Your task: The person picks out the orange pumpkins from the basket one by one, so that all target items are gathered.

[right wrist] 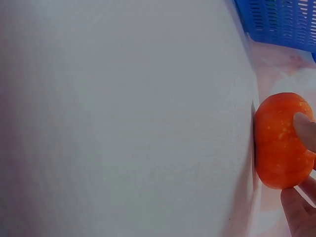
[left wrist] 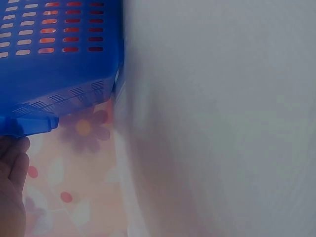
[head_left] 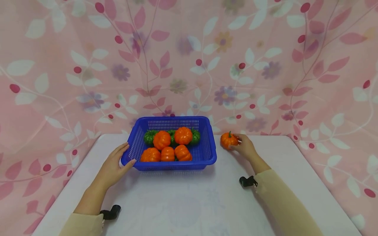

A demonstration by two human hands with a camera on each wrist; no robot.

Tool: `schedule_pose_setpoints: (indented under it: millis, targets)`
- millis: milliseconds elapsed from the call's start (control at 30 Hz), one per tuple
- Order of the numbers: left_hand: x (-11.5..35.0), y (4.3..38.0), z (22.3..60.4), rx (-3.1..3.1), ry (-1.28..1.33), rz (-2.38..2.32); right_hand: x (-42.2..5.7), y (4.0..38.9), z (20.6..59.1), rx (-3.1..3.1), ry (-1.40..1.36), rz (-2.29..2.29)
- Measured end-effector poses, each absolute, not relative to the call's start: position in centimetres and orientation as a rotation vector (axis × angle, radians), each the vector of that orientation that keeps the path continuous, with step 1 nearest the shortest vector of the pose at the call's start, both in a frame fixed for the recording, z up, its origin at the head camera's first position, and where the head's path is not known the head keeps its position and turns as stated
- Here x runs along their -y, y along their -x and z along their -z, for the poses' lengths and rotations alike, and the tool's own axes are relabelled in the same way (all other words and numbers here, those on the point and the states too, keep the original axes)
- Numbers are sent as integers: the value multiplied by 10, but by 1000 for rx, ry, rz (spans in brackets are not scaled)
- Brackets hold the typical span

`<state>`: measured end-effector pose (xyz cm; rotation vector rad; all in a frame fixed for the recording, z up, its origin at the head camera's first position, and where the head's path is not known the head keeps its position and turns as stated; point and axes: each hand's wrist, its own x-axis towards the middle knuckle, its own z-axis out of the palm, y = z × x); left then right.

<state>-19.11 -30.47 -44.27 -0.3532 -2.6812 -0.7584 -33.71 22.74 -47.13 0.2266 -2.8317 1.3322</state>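
**Lone orange pumpkin [head_left: 228,140] sits within the right hand [head_left: 245,147]**

Nearest are the two beige sleeves [head_left: 284,200], and farther on the white table [head_left: 183,203] come the hands. The left hand [head_left: 113,168] touches the left side of the blue basket [head_left: 171,165], close to its front corner; its fingers are almost straight, the thumb well apart from them. The right hand is the nearer one to the lone pumpkin, and it holds this pumpkin with thumb and curled fingers. From the fingertips, the pumpkin lies to the left, on the side of the basket (a gap of bare table separates them). Its longer axis runs level with the table, and its stem [head_left: 229,134] points up. Inside the basket, five orange pumpkins [head_left: 162,141] rest in front, with green ones [head_left: 196,137] partly hidden behind. Farthest hangs the pink flowered cloth [head_left: 189,82].
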Motion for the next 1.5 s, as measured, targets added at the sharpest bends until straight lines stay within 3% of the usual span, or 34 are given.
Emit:
schedule_pose_setpoints:
  millis: [600,900,1167,1500]
  targets:
    - [304,190,441,2713,308,765,-223,335,466,2841,-232,-1298]
    - [306,191,441,2733,298,767,-212,314,417,2757,-317,-1241]
    - [305,191,441,2737,289,776,-179,292,379,2746,-402,-1353]
    - [306,192,441,2736,294,777,-114,287,378,2735,-528,-1382]
